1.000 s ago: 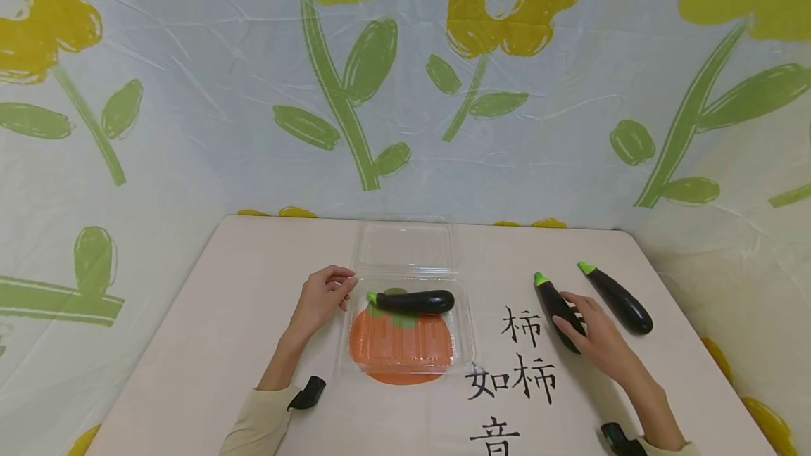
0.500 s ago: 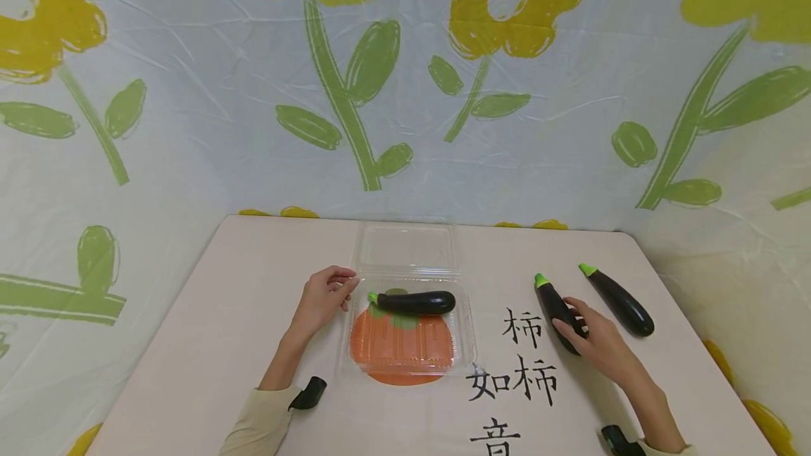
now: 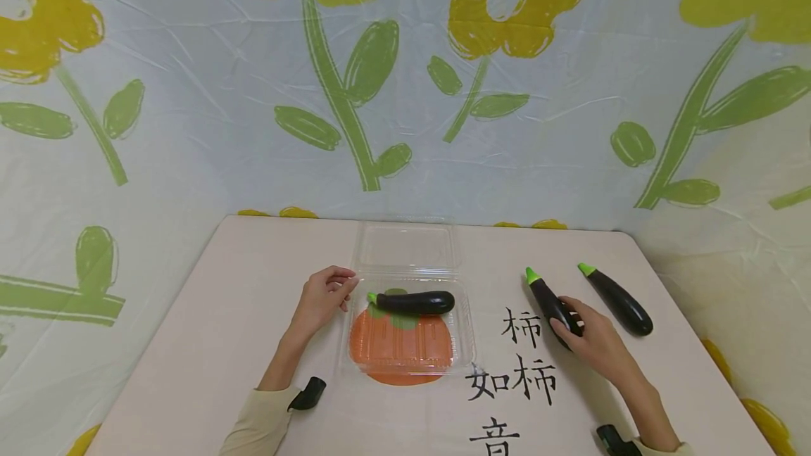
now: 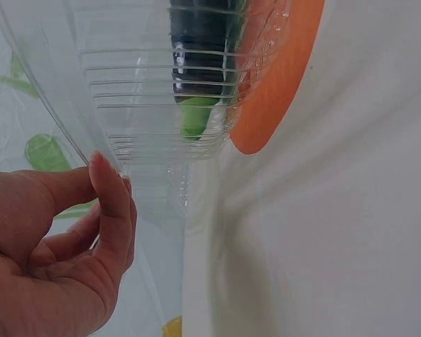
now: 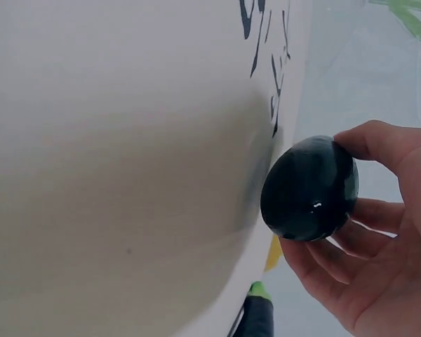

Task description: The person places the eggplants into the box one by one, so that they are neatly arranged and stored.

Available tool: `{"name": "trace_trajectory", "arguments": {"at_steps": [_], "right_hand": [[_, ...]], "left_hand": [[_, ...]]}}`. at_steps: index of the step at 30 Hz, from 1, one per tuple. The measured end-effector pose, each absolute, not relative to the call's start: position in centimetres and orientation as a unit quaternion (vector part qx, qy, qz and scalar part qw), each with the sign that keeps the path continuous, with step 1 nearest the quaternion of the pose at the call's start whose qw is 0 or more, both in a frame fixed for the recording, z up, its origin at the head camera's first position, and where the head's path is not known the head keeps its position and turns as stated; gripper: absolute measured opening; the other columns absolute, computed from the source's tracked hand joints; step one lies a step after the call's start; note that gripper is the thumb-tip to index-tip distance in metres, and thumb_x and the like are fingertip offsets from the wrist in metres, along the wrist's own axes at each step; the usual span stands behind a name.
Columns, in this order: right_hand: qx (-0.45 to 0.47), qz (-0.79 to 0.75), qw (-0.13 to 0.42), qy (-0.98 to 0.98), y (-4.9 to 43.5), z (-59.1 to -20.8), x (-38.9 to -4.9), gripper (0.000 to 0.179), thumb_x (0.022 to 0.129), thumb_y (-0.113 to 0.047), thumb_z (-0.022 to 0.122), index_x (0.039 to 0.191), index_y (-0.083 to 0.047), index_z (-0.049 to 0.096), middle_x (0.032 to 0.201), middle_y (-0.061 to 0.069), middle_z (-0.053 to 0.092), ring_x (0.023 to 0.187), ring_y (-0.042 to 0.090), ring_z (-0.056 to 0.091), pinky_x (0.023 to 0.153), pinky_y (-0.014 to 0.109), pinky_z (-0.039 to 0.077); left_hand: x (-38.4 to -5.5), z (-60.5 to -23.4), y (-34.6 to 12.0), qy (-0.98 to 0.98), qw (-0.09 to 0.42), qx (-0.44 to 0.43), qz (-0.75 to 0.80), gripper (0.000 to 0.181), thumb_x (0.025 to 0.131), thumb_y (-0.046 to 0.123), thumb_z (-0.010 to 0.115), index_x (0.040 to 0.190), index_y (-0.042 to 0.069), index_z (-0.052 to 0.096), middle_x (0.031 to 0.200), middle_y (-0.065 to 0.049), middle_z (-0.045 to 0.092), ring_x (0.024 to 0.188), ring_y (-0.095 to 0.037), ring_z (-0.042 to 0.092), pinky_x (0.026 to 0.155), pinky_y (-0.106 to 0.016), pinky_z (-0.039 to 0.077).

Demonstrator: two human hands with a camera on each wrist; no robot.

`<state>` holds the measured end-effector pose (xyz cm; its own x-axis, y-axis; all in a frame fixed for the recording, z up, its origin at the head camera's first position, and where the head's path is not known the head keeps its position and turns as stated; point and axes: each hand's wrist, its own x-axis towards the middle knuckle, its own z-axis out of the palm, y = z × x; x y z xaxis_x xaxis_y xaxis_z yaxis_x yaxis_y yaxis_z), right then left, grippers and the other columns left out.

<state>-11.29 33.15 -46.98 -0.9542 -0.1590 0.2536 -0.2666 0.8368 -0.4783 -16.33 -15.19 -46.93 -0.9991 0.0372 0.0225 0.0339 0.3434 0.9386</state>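
Note:
My right hand [image 3: 598, 340] grips a dark, glossy eggplant [image 3: 543, 295] by its thick end, thumb on one side and fingers on the other. Its bright green stem end points away and slightly left; the right wrist view shows its rounded bottom [image 5: 310, 189] between thumb and fingers. My left hand [image 3: 323, 298] pinches the left rim of a clear plastic clamshell container [image 3: 469, 322] between thumb and forefinger. The container stands with its lid [image 3: 405, 246] folded back. Inside, toward the back, a second eggplant [image 3: 415, 302] lies crosswise, green stem to the left.
A third eggplant [image 3: 617, 301] lies right of my right hand, near the table's right edge. The pale tablecloth [image 3: 209, 315] carries a printed orange persimmon [image 3: 405, 378] under the container and black characters [image 3: 535, 378] beside it. A flower-patterned curtain [image 3: 253, 90] stands behind the table.
My right hand has closed further around its eggplant, and the green end has shifted a little left and away. The left hand and the container have stayed in place.

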Motion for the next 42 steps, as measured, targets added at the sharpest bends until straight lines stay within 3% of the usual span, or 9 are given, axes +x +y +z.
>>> {"name": "trace_trajectory", "arguments": {"at_steps": [18, 33, 42], "right_hand": [[0.128, 0.291, 0.1, -0.943, 31.0, -44.6, -11.5, 0.051, 0.09, -0.012, 0.081, 0.132, 0.005, 0.06, 0.114, 0.022, 0.069, 0.095, 0.033, 0.068, 0.069, 0.034, 0.059], [0.171, 0.307, 0.091, -0.932, 28.3, -42.1, -11.5, 0.051, 0.091, -0.012, 0.08, 0.135, 0.001, 0.06, 0.117, 0.018, 0.07, 0.105, 0.034, 0.068, 0.085, 0.052, 0.058], [0.202, 0.312, 0.079, -0.925, 26.6, -40.9, -11.6, 0.051, 0.088, -0.007, 0.081, 0.134, 0.0, 0.061, 0.119, 0.015, 0.07, 0.103, 0.031, 0.069, 0.088, 0.051, 0.058]], "left_hand": [[-16.2, -47.0, -15.4, 0.816, -0.001, 0.028, 0.577, 0.021, 0.098, 0.011, 0.071, 0.113, -0.004, 0.068, 0.093, -0.015, 0.069, 0.058, -0.02, 0.062, 0.062, -0.038, 0.059], [-16.5, -47.1, -15.3, 0.816, -0.003, 0.031, 0.577, 0.022, 0.099, 0.011, 0.07, 0.114, -0.004, 0.068, 0.095, -0.019, 0.069, 0.058, -0.021, 0.062, 0.06, -0.034, 0.059], [-16.7, -47.4, -15.4, 0.816, -0.007, 0.038, 0.576, 0.022, 0.099, 0.011, 0.07, 0.114, -0.005, 0.068, 0.095, -0.021, 0.069, 0.056, -0.017, 0.061, 0.061, -0.036, 0.06]]}}
